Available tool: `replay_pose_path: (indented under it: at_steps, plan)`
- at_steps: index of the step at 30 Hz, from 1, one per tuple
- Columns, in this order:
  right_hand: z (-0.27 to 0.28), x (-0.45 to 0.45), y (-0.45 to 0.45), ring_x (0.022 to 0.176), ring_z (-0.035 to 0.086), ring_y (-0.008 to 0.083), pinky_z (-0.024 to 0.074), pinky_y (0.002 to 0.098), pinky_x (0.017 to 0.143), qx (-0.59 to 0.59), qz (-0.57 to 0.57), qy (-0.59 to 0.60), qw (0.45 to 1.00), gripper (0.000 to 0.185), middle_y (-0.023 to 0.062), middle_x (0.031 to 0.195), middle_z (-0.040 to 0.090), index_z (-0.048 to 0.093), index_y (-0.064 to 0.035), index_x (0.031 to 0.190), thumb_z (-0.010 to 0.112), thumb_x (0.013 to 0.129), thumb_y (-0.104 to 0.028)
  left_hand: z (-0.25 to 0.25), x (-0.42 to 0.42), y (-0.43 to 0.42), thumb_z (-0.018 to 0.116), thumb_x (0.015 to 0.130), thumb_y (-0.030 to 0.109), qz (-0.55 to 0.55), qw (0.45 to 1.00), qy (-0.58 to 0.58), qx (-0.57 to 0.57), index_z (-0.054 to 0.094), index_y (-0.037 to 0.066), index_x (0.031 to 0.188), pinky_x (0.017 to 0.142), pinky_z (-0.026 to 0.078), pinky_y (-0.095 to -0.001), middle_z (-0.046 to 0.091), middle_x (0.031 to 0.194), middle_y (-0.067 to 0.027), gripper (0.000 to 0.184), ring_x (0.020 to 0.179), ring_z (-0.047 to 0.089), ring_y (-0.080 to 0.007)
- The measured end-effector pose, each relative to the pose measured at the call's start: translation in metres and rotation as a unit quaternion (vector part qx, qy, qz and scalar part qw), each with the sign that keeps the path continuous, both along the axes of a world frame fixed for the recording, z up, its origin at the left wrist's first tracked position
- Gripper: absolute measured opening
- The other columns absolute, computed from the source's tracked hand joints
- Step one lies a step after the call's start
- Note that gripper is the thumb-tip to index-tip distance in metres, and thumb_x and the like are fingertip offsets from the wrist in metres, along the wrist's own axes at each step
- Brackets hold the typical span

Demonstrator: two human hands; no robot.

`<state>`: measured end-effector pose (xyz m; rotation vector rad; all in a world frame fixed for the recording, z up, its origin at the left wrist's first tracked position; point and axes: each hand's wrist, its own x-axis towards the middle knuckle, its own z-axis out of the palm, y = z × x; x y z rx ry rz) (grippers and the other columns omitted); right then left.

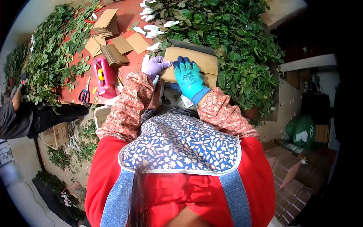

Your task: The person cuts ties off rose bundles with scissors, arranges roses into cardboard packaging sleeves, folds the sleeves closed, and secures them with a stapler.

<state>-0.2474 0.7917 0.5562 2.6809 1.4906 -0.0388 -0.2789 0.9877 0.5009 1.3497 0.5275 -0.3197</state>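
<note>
Cardboard point(193, 54), left fingers point(165, 64) pinching its edge, right fingers point(183, 66) nearly straight, pressed flat on top.

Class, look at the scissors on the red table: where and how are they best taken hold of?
Probably grip the scissors by their dark handles, coming in from the wearer's side of the red table: the handles lie near its close edge, while the metal blades point away.

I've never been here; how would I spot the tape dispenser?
Find the red tabletop, then the left hand, gloved in lilac. Left of that arm's salmon flowered sleeve sits the pink tape dispenser, beside dark-handled metal scissors. Its bright pink body and yellow ring set it apart from the brown cardboard pieces beyond.
</note>
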Motion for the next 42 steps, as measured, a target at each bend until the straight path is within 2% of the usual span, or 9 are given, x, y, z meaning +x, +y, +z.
replay_pose_path:
  at_steps: [7,9,13,15,27,31,34,37,42]
  plan:
    - [0.007,0.001,-0.018,0.133,0.044,0.0363,0.034,0.0507,0.107,0.022,-0.021,-0.006,1.0,0.052,0.0213,0.144,0.045,0.046,-0.0018,0.137,0.05,0.088,-0.019,0.004,-0.018,-0.01,0.06,0.096,0.041,0.074,0.992,-0.01,-0.104,0.064,0.006,0.09,0.051,0.037,-0.0208,0.059,0.071,0.002,0.036,0.057,0.048,-0.0052]
    - [0.005,0.003,-0.021,0.135,0.041,0.0359,0.0311,0.0483,0.11,-0.042,-0.015,-0.032,0.999,0.08,0.0212,0.149,0.038,0.04,-0.0031,0.143,0.066,0.081,-0.045,-0.002,-0.022,0.005,0.059,0.095,0.046,0.093,0.99,-0.016,-0.104,0.064,0.004,0.098,0.056,0.043,-0.0231,0.063,0.076,-0.0022,0.043,0.062,0.054,-0.0091]
    - [0.009,0.002,-0.026,0.135,0.041,0.0354,0.0313,0.0477,0.11,-0.034,-0.031,-0.017,0.999,0.074,0.0207,0.149,0.038,0.039,-0.0029,0.143,0.064,0.082,-0.036,-0.028,-0.055,-0.012,0.075,0.062,0.069,-0.132,0.782,-0.023,0.609,0.047,-0.001,0.133,0.081,0.052,-0.0443,0.062,0.107,-0.0189,0.103,0.096,0.061,-0.0377]
    - [0.007,0.002,-0.028,0.135,0.041,0.0345,0.0318,0.0468,0.11,-0.041,-0.036,-0.05,0.997,0.067,0.0199,0.149,0.039,0.039,-0.0031,0.143,0.058,0.084,-0.026,-0.035,-0.057,-0.029,0.073,0.058,0.072,-0.176,0.732,0.027,0.657,0.033,-0.001,0.142,0.082,0.051,-0.0436,0.055,0.119,-0.0197,0.119,0.101,0.059,-0.0362]
    - [0.032,-0.002,-0.045,0.132,0.043,0.0353,0.0344,0.0475,0.108,0.035,-0.05,0.021,0.998,0.073,0.0191,0.147,0.041,0.037,-0.0113,0.148,0.058,0.078,-0.011,0.005,-0.048,-0.044,0.093,0.048,0.042,-0.291,0.746,0.108,0.59,0.028,0.008,0.145,0.086,0.052,-0.0446,0.05,0.121,-0.0197,0.121,0.107,0.057,-0.0376]
    - [0.04,-0.002,-0.046,0.132,0.043,0.0353,0.0351,0.0478,0.108,0.04,-0.059,0.044,0.996,0.074,0.0183,0.147,0.041,0.039,-0.0138,0.147,0.059,0.076,-0.009,0.018,-0.046,-0.034,0.086,0.057,0.021,-0.276,0.799,0.115,0.521,0.014,0.008,0.151,0.096,0.048,-0.0465,0.045,0.13,-0.0265,0.119,0.113,0.054,-0.042]
    - [0.043,-0.006,-0.048,0.133,0.044,0.0342,0.0354,0.048,0.108,0.066,-0.07,0.053,0.994,0.072,0.017,0.147,0.042,0.042,-0.0141,0.145,0.059,0.075,-0.008,-0.017,-0.069,0.013,0.071,0.064,0.007,-0.071,0.989,0.013,0.126,0.006,0.01,0.153,0.094,0.049,-0.0416,0.041,0.139,-0.0225,0.11,0.114,0.056,-0.032]
    - [0.043,-0.006,-0.051,0.133,0.043,0.0333,0.0353,0.049,0.107,0.071,-0.071,0.051,0.994,0.066,0.0156,0.146,0.042,0.043,-0.016,0.144,0.057,0.079,-0.013,0.005,-0.09,0.04,0.062,0.072,0.005,0.029,0.948,0.006,-0.316,0.026,0.002,0.147,0.094,0.051,-0.0408,0.058,0.122,-0.0178,0.083,0.108,0.061,-0.0293]
    - [0.039,-0.006,-0.054,0.132,0.044,0.0304,0.0359,0.0483,0.106,0.08,-0.068,0.02,0.994,0.053,0.0138,0.144,0.044,0.047,-0.0173,0.14,0.05,0.087,-0.017,-0.01,-0.109,0.029,0.067,0.07,0.007,0.058,0.87,0.046,-0.487,0.035,-0.001,0.141,0.101,0.046,-0.0465,0.056,0.124,-0.0203,0.078,0.111,0.058,-0.0341]
